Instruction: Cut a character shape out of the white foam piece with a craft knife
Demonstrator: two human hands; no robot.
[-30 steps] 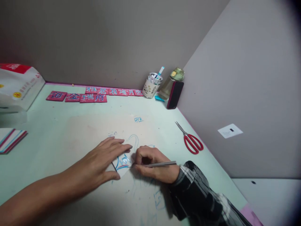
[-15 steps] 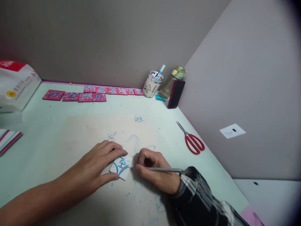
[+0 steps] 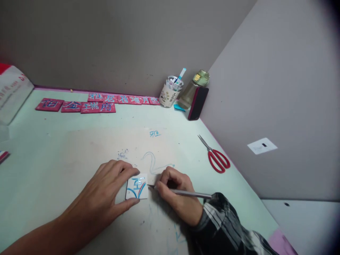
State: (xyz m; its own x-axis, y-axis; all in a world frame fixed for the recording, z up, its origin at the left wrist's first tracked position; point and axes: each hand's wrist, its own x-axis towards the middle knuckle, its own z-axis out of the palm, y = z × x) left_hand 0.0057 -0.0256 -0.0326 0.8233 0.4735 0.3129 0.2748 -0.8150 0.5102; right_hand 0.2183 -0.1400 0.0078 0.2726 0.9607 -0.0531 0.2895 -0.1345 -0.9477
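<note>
My left hand [image 3: 114, 187] grips a small square white card [image 3: 143, 193] by its left part, thumb below and fingers above. Blue strokes form a character on the card, with blue and red curved lines beneath it. In my right hand [image 3: 180, 194] is a slim silver craft knife [image 3: 192, 193], held like a pen. Its dark pointed tip is at the card's right edge; whether it touches is unclear. Both hands rest over a pale board [image 3: 87, 145] marked with blue pen lines.
Red scissors [image 3: 219, 161] lie to the right. Pink character tiles [image 3: 98, 107] line the back, beside a pen jar [image 3: 170, 94], a green bottle [image 3: 190, 94] and a leaning phone [image 3: 198, 103]. A white bag [image 3: 16, 94] stands at the left. A wall borders the right side.
The card has turned anticlockwise in my left hand and now sits square to me. The knife tip stays beside its right edge. The view has shifted slightly.
</note>
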